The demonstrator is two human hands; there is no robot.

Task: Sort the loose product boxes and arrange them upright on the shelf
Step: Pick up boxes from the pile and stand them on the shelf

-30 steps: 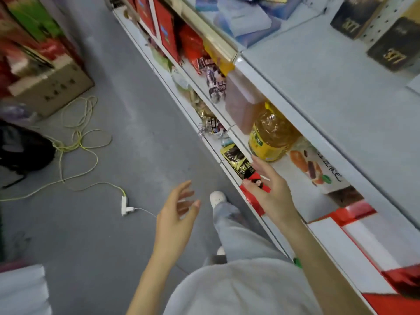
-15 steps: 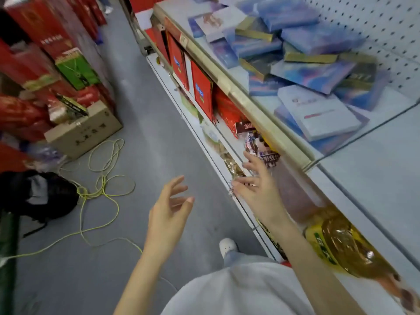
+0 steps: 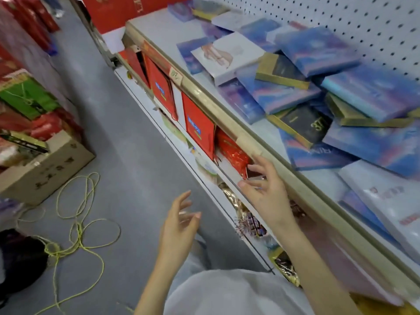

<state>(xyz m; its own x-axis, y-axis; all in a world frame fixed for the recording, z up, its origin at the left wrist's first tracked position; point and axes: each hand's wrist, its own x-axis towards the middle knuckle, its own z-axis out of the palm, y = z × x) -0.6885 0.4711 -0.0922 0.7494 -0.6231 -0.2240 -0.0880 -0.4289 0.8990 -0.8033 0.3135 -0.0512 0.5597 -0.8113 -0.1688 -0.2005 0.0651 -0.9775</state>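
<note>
At lower centre the left hand (image 3: 179, 223) hangs with fingers loosely spread, holding nothing; just above it the right hand (image 3: 263, 192), fingers also spread and empty, hovers by the lip of the shelf (image 3: 229, 123). The sorting looks barely begun (my judgement): the product boxes (image 3: 318, 51), blue, white and black-gold, lie flat in an overlapping heap across the upper right, none upright. The tier below holds red cartons (image 3: 200, 130) and foil packets (image 3: 247, 221); a cardboard carton (image 3: 47, 171) at mid left has packets piled on it

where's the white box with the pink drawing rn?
Head view, upper centre: the white box lies flat on the top shelf, partly over a blue box on its left, with a gold-edged dark box just right of it.
</note>
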